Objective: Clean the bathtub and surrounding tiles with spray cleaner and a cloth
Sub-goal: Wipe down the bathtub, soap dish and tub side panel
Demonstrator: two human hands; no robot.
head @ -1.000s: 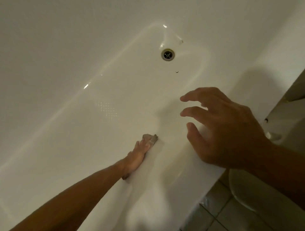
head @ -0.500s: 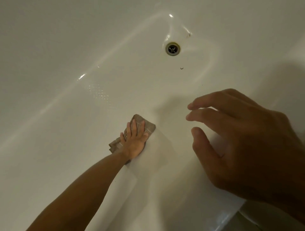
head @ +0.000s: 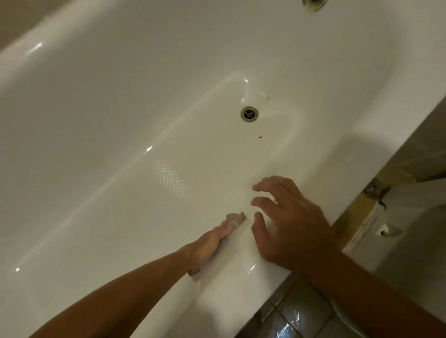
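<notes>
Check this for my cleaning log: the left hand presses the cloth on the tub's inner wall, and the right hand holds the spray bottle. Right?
Not quite. The right hand holds nothing; its fingers are spread above the tub rim. The head view shows no spray bottle. The left hand does press the cloth on the inner wall.

Cloth (head: 236,220) mostly hidden under left hand (head: 212,241); only its tip & a bottom corner show. Top fitting (head: 313,3) cut off by edge, prob. overflow. Speck (head: 260,136) too small to ID.
</notes>
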